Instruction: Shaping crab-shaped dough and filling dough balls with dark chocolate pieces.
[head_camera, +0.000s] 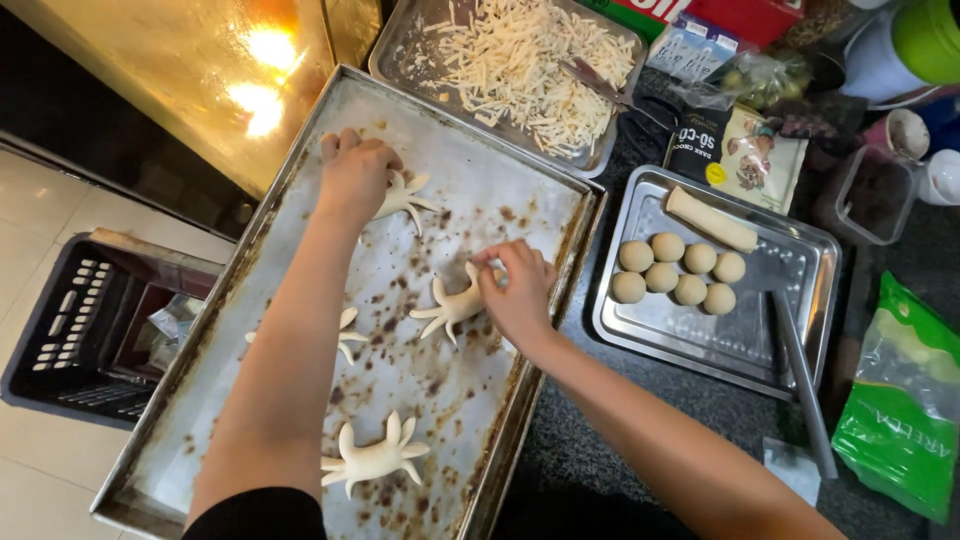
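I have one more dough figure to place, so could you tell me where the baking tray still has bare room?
The baking tray is bare along its far right, beyond the right hand, and down its left edge. The middle is crowded: the left hand covers one dough figure, the right hand another. The small tray is bare beside the dough balls.

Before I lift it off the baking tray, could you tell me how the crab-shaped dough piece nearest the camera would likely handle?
The crab-shaped dough piece looks raw and soft, so it would probably sag and lose shape if lifted by one end. Its thin legs seem fragile and might stretch or tear. Lying flat on the stained baking tray, it is unlikely to roll, though it may stick a little.
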